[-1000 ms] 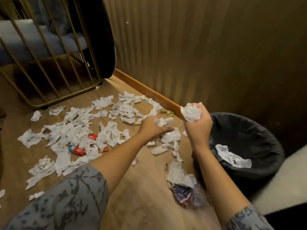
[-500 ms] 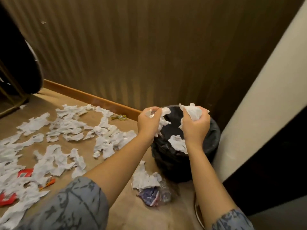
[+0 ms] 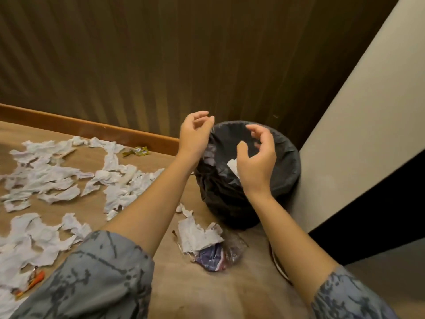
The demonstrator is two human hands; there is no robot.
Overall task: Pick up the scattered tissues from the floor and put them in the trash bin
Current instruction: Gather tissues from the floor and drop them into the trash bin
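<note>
Change: both hands have let go their tissue wads.
Left hand [image 3: 195, 137]: grip apart, at bin rim.
Right hand [image 3: 257, 162]: grip apart, above trash bin [image 3: 285, 166].
Tissues [image 3: 53, 178]: scattered on floor, left of both hands.
Dropped tissue [image 3: 232, 165]: inside bin, under right grip.

It looked like a room in a home or a hotel. A wood-look floor [image 3: 207, 293] met a wooden skirting [image 3: 96, 131] under a brown ribbed wall [image 3: 161, 65]. A small bin [image 3: 287, 157] lined with a black bag stood in the corner beside a cream panel [image 3: 356, 111].
</note>
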